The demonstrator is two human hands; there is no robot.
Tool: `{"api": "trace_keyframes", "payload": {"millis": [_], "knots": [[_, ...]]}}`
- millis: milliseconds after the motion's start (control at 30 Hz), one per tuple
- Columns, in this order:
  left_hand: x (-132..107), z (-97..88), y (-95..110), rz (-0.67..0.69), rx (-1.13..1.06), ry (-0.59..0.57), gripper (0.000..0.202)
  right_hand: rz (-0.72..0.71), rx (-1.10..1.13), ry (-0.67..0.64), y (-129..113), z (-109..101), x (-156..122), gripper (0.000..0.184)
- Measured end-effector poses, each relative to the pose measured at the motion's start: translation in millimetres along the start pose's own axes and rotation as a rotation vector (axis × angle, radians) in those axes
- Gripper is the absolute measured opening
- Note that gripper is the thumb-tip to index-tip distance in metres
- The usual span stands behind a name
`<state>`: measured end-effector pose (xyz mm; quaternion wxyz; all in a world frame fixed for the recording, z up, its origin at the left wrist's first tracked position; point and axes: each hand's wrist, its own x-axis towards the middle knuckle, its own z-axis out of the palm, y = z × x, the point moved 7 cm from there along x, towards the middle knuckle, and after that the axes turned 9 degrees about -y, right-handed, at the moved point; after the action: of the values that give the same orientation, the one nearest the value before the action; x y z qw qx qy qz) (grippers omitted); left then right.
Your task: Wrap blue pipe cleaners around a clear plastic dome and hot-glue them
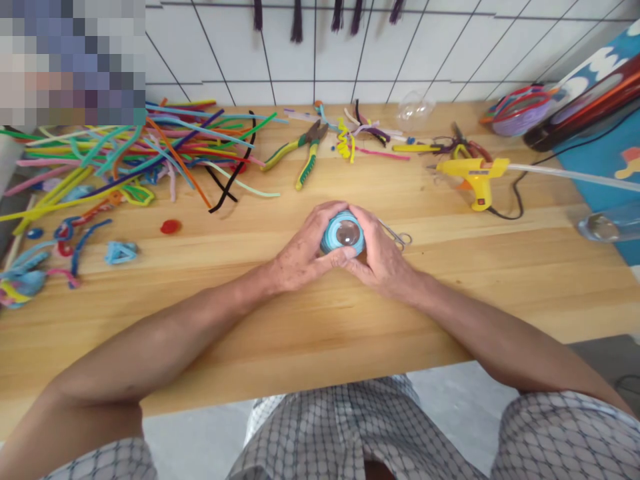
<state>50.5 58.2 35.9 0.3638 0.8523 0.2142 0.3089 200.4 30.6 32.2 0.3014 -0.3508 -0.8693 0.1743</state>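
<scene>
As the right hand point(383, 259) cups the ball point(347, 233), scissors point(401, 238) lie just beside.

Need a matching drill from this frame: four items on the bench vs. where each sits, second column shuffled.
1 glue gun
2 pliers
3 red disc
4 blue-wrapped ball

a clasped between left hand and right hand
b right part of the table, cord attached
c alone on bare wood, left of both hands
d far middle, beside the pipe cleaners

Pairs: 1-b, 2-d, 3-c, 4-a
</scene>
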Motion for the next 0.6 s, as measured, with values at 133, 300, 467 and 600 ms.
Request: {"api": "trace_keyframes", "payload": {"millis": [133,300,467,600], "knots": [[0.7,2.1,-2.0,-0.012,-0.003,-0.017,0.068,-0.001,-0.002,0.004,0.7,1.1,0.4,0.092],[-0.2,1.9,-1.5,0.034,0.086,0.003,0.083,0.014,-0.026,-0.028,2.6,3.0,-0.1,0.089],[1.2,3.2,2.6,0.081,0.109,-0.006,0.082,-0.025,-0.032,0.007,0.3,0.9,0.7,0.086],[1.4,1.7,5.7,0.083,0.089,0.007,0.074,-0.029,-0.051,0.006,-0.1,1.3,1.1,0.091]]}}
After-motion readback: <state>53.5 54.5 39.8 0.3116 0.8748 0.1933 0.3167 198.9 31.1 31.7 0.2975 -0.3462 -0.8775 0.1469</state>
